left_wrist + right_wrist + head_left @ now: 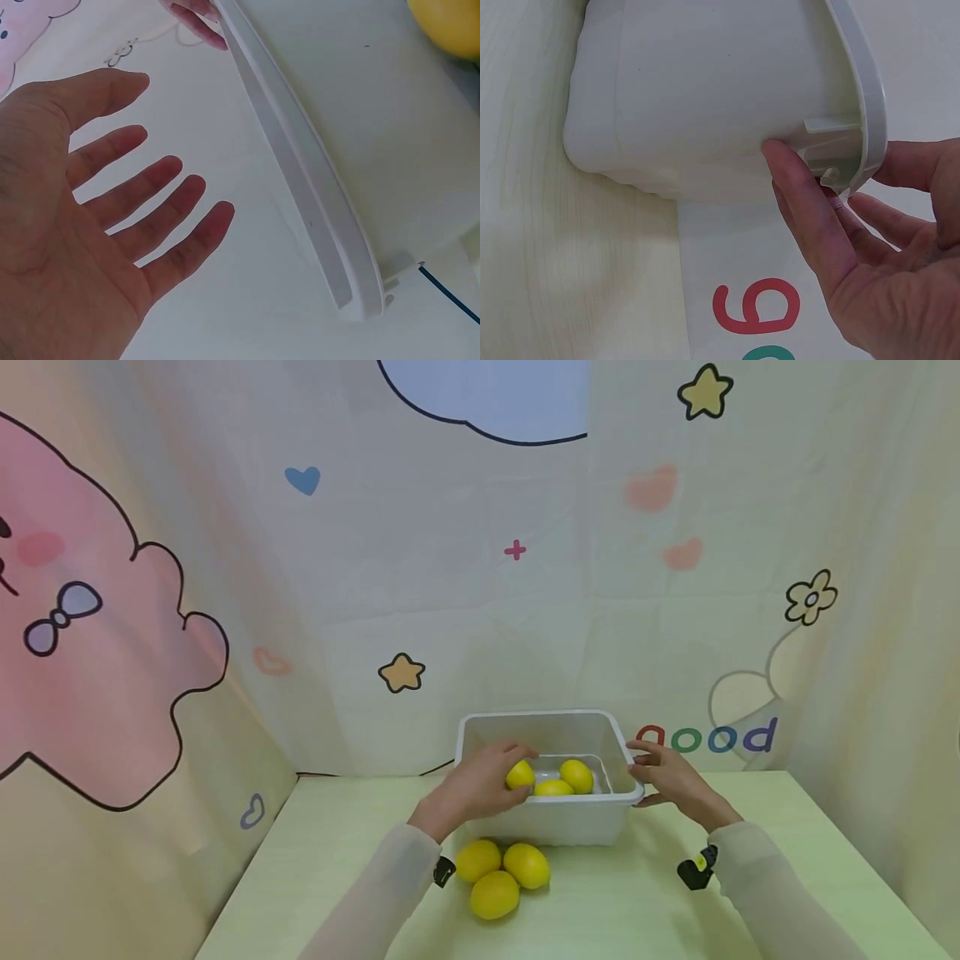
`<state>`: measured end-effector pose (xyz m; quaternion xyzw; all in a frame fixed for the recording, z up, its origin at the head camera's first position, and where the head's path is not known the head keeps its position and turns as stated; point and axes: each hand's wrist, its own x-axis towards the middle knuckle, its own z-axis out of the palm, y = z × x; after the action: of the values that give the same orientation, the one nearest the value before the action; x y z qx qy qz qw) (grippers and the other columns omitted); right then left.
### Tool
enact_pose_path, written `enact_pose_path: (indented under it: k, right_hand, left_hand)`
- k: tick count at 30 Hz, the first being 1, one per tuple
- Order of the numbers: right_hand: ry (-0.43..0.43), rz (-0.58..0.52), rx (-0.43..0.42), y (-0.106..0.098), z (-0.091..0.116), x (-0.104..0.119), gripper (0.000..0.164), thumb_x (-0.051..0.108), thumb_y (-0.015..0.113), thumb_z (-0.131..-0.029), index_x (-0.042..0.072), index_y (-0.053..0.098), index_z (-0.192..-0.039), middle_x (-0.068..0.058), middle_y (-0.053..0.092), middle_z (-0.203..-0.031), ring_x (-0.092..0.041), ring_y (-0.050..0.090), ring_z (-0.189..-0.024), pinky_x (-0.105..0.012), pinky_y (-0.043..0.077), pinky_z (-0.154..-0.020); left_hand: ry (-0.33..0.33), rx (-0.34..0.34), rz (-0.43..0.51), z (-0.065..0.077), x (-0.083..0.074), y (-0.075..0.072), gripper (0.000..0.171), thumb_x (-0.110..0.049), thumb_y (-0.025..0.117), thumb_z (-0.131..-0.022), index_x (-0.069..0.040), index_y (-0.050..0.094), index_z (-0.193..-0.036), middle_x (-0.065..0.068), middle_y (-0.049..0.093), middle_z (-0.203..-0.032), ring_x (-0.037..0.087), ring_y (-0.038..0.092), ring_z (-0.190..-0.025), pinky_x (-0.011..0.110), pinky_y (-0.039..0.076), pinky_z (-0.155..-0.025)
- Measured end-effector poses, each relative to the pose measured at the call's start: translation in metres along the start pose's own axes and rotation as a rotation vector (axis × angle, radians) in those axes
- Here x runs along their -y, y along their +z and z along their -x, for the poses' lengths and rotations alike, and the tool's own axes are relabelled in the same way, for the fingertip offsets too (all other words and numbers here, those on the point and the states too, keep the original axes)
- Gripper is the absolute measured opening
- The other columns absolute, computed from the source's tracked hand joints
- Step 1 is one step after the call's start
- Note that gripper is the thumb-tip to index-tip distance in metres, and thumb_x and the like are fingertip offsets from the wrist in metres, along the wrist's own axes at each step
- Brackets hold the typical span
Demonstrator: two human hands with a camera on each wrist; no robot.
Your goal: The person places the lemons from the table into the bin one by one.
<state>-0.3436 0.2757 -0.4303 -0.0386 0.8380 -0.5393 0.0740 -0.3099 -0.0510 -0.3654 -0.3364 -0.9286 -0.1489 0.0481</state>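
Observation:
A white plastic bin (558, 823) stands at the back of the table with yellow lemons inside, among them one lemon (576, 777) near the right wall. My left hand (483, 781) reaches over the bin's front left, its fingers near another lemon (519, 775). In the left wrist view the left hand (112, 202) has its fingers spread, with nothing in the palm. My right hand (675, 783) holds the bin's right rim; the right wrist view shows fingers (799, 195) under the rim and against the side wall. Three lemons (495, 895) lie together in front of the bin.
The pale wood-look table (600, 910) carries the bin close to its back edge. Behind it hangs a printed curtain (480, 610) with stars and hearts, and more curtain (907, 693) encloses the right side.

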Motion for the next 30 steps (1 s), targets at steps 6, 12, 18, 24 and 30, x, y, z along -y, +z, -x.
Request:
enact_pose_path:
  k: [6, 12, 18, 24, 30]
  right_hand:
    - [0.004, 0.000, 0.000, 0.000, 0.000, 0.001, 0.062, 0.018, 0.055, -0.099, 0.005, 0.027, -0.153, -0.032, 0.042, -0.142, -0.041, 0.059, -0.115, -0.044, 0.062, -0.076]
    - [0.003, 0.000, 0.002, 0.000, 0.001, 0.002, 0.062, 0.018, 0.055, -0.099, 0.004, 0.027, -0.153, -0.033, 0.041, -0.143, -0.037, 0.061, -0.112, -0.044, 0.062, -0.076]
    - [-0.005, 0.000, 0.003, -0.001, 0.000, 0.002, 0.061, 0.016, 0.053, -0.100, 0.004, 0.026, -0.153, -0.033, 0.041, -0.143, -0.033, 0.063, -0.108, -0.044, 0.062, -0.076]
    - [-0.008, 0.000, 0.007, 0.000, 0.000, 0.001, 0.061, 0.017, 0.054, -0.099, 0.004, 0.027, -0.153, -0.033, 0.041, -0.143, -0.032, 0.063, -0.107, -0.043, 0.062, -0.076]
    - [-0.005, 0.001, 0.005, 0.000, 0.000, 0.002, 0.062, 0.017, 0.054, -0.099, 0.004, 0.027, -0.153, -0.033, 0.042, -0.142, -0.033, 0.063, -0.108, -0.043, 0.062, -0.076]
  left_hand:
    - [-0.020, -0.025, 0.013, 0.014, -0.007, 0.002, 0.051, -0.034, 0.065, -0.094, -0.024, 0.051, -0.142, -0.002, 0.047, -0.149, 0.021, 0.051, -0.131, 0.041, 0.047, -0.108]
    - [-0.004, -0.063, 0.004, 0.026, -0.010, 0.007, 0.052, -0.034, 0.067, -0.092, -0.027, 0.050, -0.142, -0.002, 0.044, -0.150, 0.022, 0.054, -0.127, 0.041, 0.051, -0.103]
    - [0.053, -0.092, -0.067, 0.035, -0.012, 0.012, 0.049, -0.036, 0.063, -0.094, -0.024, 0.052, -0.140, -0.002, 0.048, -0.147, 0.020, 0.055, -0.126, 0.039, 0.052, -0.102]
    - [0.074, -0.096, -0.087, 0.045, -0.012, 0.018, 0.048, -0.036, 0.062, -0.095, -0.024, 0.053, -0.140, 0.000, 0.049, -0.145, 0.019, 0.058, -0.120, 0.038, 0.055, -0.093]
    - [0.087, -0.096, -0.089, 0.056, -0.008, 0.028, 0.047, -0.036, 0.063, -0.094, -0.022, 0.054, -0.138, 0.000, 0.052, -0.143, 0.018, 0.059, -0.119, 0.037, 0.056, -0.093]
